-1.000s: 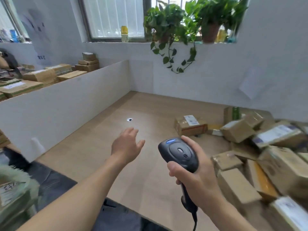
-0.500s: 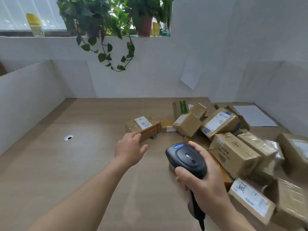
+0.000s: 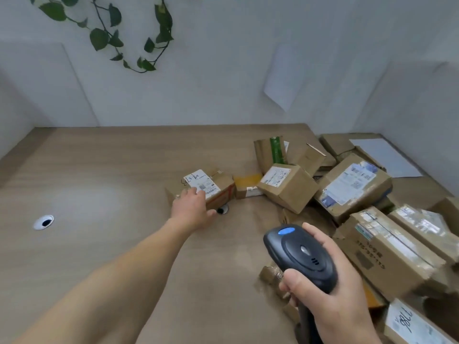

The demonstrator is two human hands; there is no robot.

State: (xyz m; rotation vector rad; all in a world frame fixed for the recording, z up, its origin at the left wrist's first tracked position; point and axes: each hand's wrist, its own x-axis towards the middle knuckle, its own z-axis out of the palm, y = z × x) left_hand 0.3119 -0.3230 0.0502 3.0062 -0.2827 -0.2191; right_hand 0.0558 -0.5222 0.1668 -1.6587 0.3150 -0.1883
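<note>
Since the earlier frame the left hand [image 3: 191, 207] has reached forward and now touches the small labelled box [image 3: 211, 186]. Its fingers lie loosely spread on the box's near top edge, with the thumb out toward 3 o'clock. That box sits on the counter [image 3: 111, 170] at about 12 o'clock from the person, at the 9 o'clock edge of the pile of boxes [image 3: 372, 219], which spreads from 1 to 4 o'clock. At 5 o'clock the right hand [image 3: 330, 294] is wrapped round the black scanner [image 3: 300, 254], thumb across its neck.
</note>
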